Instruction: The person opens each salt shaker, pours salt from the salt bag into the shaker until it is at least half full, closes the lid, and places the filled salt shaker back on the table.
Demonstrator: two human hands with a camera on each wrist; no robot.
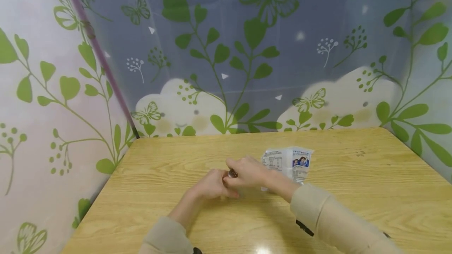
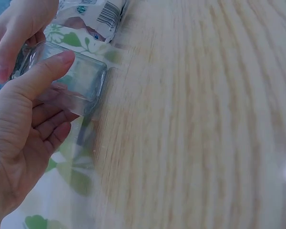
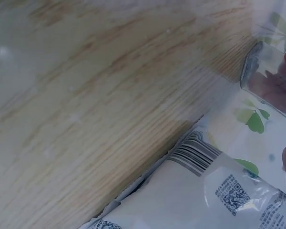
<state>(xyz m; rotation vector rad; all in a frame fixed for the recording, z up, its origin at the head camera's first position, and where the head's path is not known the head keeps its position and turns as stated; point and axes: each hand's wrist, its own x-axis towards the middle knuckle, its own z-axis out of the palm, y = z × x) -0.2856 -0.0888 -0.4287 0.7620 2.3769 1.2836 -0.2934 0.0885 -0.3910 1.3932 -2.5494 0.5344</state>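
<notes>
A clear, square-sided glass bottle is held between both hands above the table. My left hand grips its body, with the thumb laid along one flat side in the left wrist view. At the other end my right hand curls its fingers round the top. A dark, dotted end piece shows between the right thumb and forefinger in the head view. The right wrist view shows the bottle's clear base end and only fingertips at the right edge. No contents can be made out inside the glass.
Behind the right forearm lies a white printed plastic packet, with a barcode and a QR code. The wood-grain table meets leaf-patterned curtains at the back and sides.
</notes>
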